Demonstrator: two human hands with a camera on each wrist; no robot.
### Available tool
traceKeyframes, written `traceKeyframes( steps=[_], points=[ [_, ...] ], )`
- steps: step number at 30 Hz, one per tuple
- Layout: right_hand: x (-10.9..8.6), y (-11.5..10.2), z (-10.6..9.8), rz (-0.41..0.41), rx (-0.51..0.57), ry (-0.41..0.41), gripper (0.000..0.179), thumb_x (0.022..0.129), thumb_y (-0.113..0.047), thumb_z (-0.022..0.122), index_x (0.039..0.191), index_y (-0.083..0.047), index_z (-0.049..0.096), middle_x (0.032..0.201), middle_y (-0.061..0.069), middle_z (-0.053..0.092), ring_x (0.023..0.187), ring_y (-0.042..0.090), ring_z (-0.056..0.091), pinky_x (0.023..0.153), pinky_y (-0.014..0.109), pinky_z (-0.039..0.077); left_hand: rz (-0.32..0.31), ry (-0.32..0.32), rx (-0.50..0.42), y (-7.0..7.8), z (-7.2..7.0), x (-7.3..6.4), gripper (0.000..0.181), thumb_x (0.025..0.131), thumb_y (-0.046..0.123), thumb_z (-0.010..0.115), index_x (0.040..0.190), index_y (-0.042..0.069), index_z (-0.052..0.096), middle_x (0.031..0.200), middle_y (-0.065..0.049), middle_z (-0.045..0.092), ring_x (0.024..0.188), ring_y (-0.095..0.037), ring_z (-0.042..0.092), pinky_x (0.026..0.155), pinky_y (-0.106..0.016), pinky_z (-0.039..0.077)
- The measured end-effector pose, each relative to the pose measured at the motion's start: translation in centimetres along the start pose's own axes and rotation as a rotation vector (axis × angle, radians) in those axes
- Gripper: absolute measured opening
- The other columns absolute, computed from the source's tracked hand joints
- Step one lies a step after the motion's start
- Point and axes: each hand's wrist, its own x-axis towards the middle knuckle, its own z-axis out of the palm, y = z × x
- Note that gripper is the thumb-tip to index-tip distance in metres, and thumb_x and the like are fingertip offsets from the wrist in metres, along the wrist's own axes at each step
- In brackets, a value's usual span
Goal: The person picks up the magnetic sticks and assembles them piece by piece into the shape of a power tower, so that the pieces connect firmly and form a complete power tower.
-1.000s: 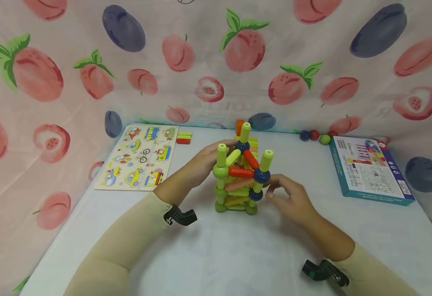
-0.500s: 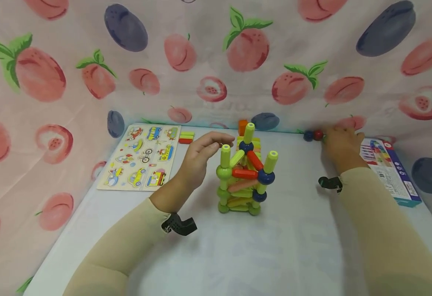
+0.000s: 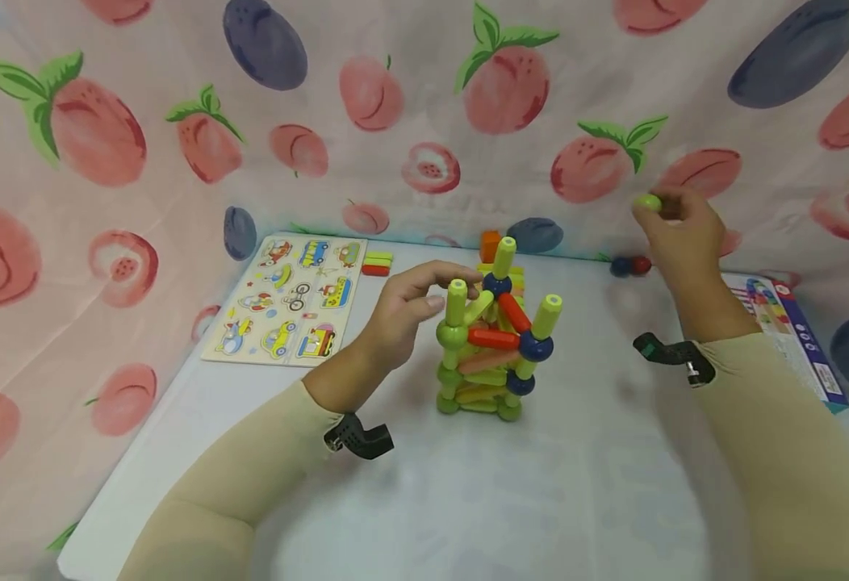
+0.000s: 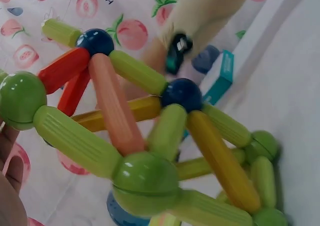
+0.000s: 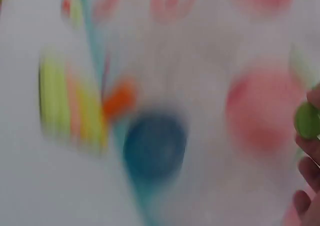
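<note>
A tower of magnetic sticks and balls (image 3: 493,339) stands on the white table, with three green sticks upright on its top. My left hand (image 3: 395,315) is at its left side, fingers loosely bent, thumb apart; the fingertips reach behind the left upright stick, and I cannot tell whether they touch it. In the left wrist view, a green ball (image 4: 22,98) of the tower is close to those fingers. Raised above the table at the back right, my right hand (image 3: 689,234) pinches a green ball (image 3: 647,202) between thumb and fingers.
A blue ball (image 3: 621,266) and a red ball (image 3: 640,265) lie by the back edge. Right of them is a flat toy box (image 3: 795,323), partly behind the right arm. A picture puzzle board (image 3: 286,298) and short sticks (image 3: 377,264) lie left. More sticks (image 5: 72,103) lie behind the tower.
My right hand has left the tower, reached to the balls at the back right and lifted the green one. My left hand has shifted slightly off the tower and stays beside it.
</note>
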Motion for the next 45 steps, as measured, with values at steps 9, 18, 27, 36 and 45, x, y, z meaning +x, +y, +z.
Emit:
traceKeyframes(
  steps=[9,18,27,36,45],
  points=[
    [-7.2,-13.4,2.8,-0.560,0.517,-0.515,0.033,0.096,0.012,0.066,0.127,0.003,0.071,0.121,0.011,0.069,0.107,0.029,0.061,0.092,0.027,0.052,-0.239,-0.091,-0.110,-1.6,0.1,4.5,0.045,0.110,0.009,0.051,0.154,-0.002,0.050,0.145,-0.015,0.059,0.134,-0.026,0.057,0.116,-0.041,0.045],
    [-7.0,-11.5,3.7,-0.569,0.579,-0.539,0.033,0.099,0.005,0.062,0.131,0.010,0.065,0.125,0.009,0.072,0.112,0.029,0.063,0.097,0.030,0.052,-0.284,-0.061,-0.058,-2.0,0.4,4.0,0.039,0.111,0.015,0.051,0.146,-0.002,0.059,0.144,-0.014,0.063,0.133,-0.022,0.058,0.116,-0.041,0.044],
    [3.1,6.3,-0.6,0.070,-0.427,0.017,0.039,0.102,-0.029,0.047,0.112,0.004,0.064,0.109,0.023,0.063,0.112,0.045,0.052,0.099,0.059,0.039,-0.129,0.024,0.006,-0.8,-1.4,0.9,0.045,0.103,0.018,0.037,0.123,-0.015,0.061,0.120,-0.025,0.064,0.115,-0.029,0.062,0.113,-0.049,0.041],
    [4.7,12.6,-3.0,0.248,-0.722,-0.334,0.059,0.106,-0.037,0.048,0.138,0.013,0.042,0.131,0.046,0.036,0.127,0.072,0.021,0.108,0.090,-0.001,-0.134,-0.028,-0.014,0.1,-1.7,-1.1,0.047,0.098,0.018,0.042,0.123,-0.017,0.059,0.122,-0.023,0.065,0.120,-0.023,0.058,0.111,-0.045,0.041],
    [4.6,13.7,-2.0,0.277,-0.617,-0.320,0.061,0.104,-0.031,0.058,0.144,0.012,0.040,0.133,0.043,0.039,0.138,0.070,0.020,0.108,0.088,-0.012,-0.020,-0.125,0.135,0.0,-1.6,-1.8,0.031,0.096,0.008,0.061,0.123,-0.008,0.065,0.115,-0.022,0.070,0.119,-0.031,0.061,0.115,-0.047,0.043]
  ],
)
